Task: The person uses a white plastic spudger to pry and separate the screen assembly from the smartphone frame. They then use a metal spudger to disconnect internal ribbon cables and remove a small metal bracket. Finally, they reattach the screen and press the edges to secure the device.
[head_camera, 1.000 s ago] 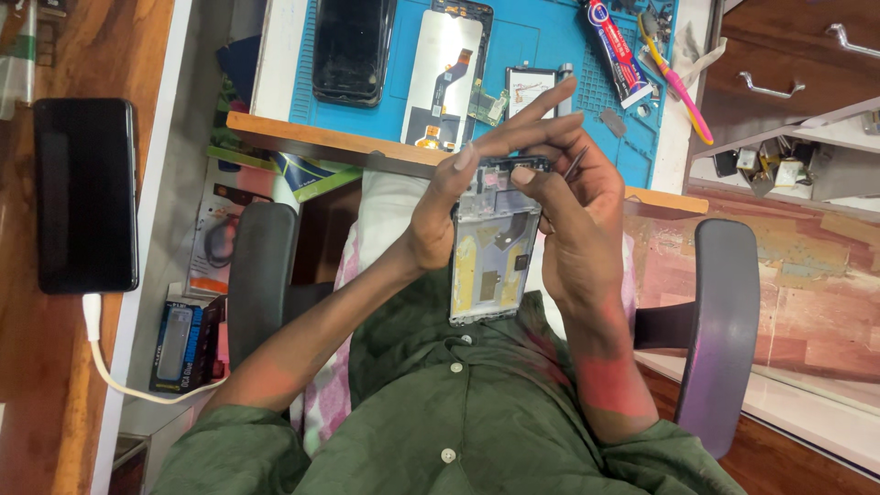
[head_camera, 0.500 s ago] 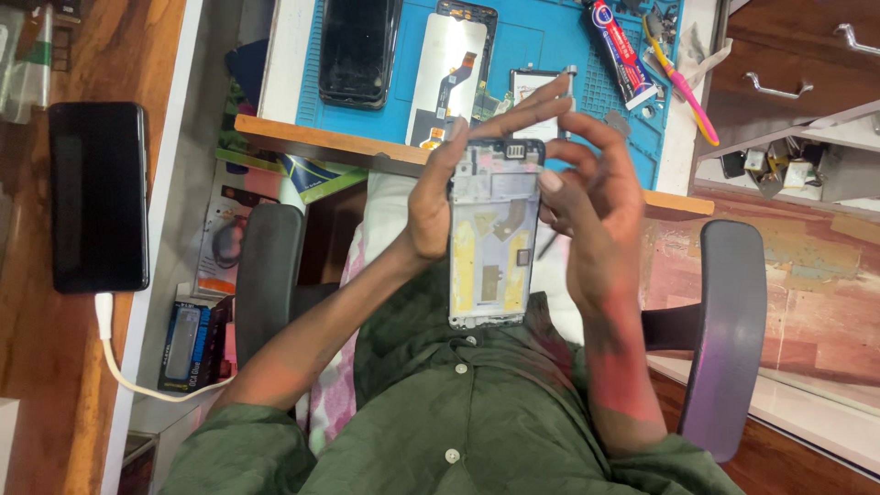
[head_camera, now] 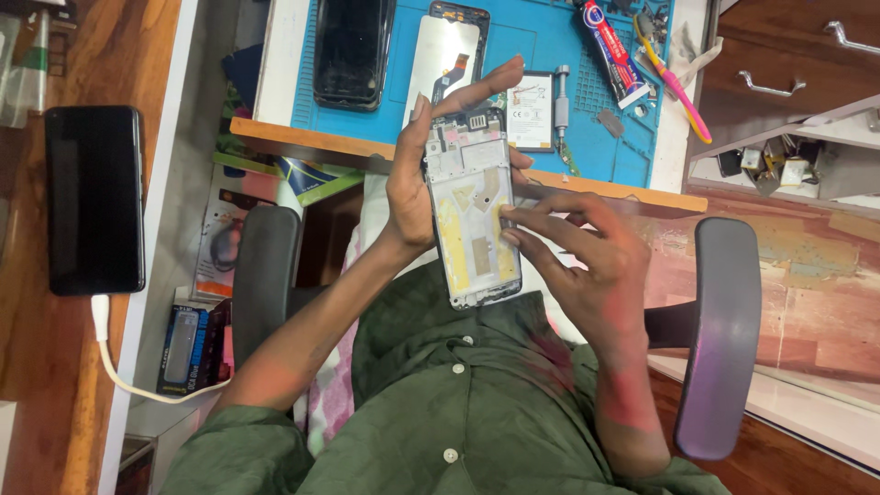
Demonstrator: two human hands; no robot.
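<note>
The left hand clamps the phone frame, its palm hidden behind; the right hand pinches the frame's edge, covering it.

A black phone with a dark screen lies on the wooden surface at far left, a white cable plugged into its lower end. On the blue mat, a second dark phone screen lies face up, beside a pale display panel. A white rectangular label covers the battery further right. A red-and-blue tube lies slantwise near the mat's top. Under the table, a dark blister package stands beside coloured boxes.
</note>
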